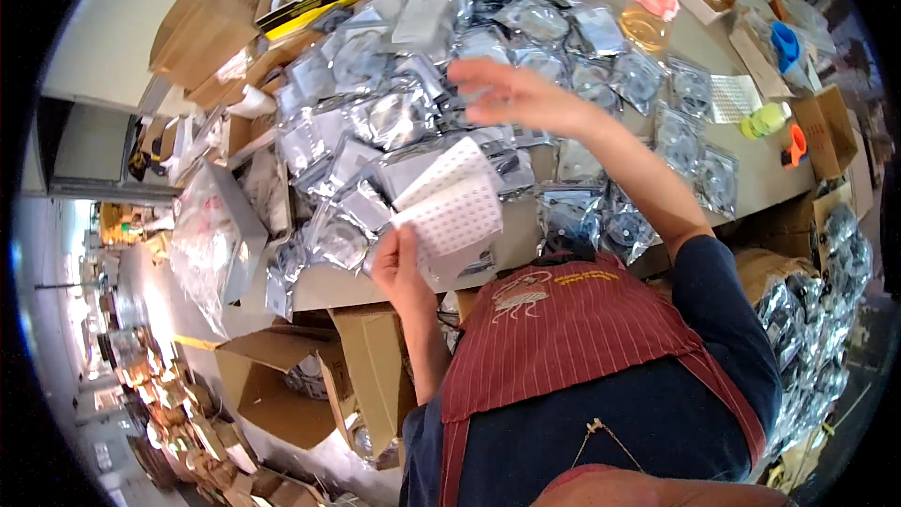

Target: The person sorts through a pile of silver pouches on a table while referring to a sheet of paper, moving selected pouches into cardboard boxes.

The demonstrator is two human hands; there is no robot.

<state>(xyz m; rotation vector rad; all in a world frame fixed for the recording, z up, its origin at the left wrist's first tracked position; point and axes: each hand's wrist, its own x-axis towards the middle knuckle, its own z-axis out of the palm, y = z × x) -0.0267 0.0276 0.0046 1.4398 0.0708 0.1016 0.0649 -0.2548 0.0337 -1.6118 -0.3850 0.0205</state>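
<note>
Near the table's front edge, my left hand point(402, 268) is closed on the lower left corner of some white label sheets point(458, 214). Rows of small marks cover the sheets, which fan apart slightly at the top. My right hand point(526, 99) reaches over the middle of the table with its fingers apart and a little blurred, and nothing shows in it. Beneath it spreads a heap of clear and silvery plastic bags point(394, 117), several with round, disc-like parts inside. Some bags lie partly hidden under the sheets.
Further bags point(678, 136) lie flat on the table's right side, near a yellow-green bottle point(766, 120) and an orange-handled tool point(796, 146). A jar of amber liquid point(646, 28) stands at the back. Cardboard boxes point(211, 23) edge the left; open cartons point(282, 380) sit below the table.
</note>
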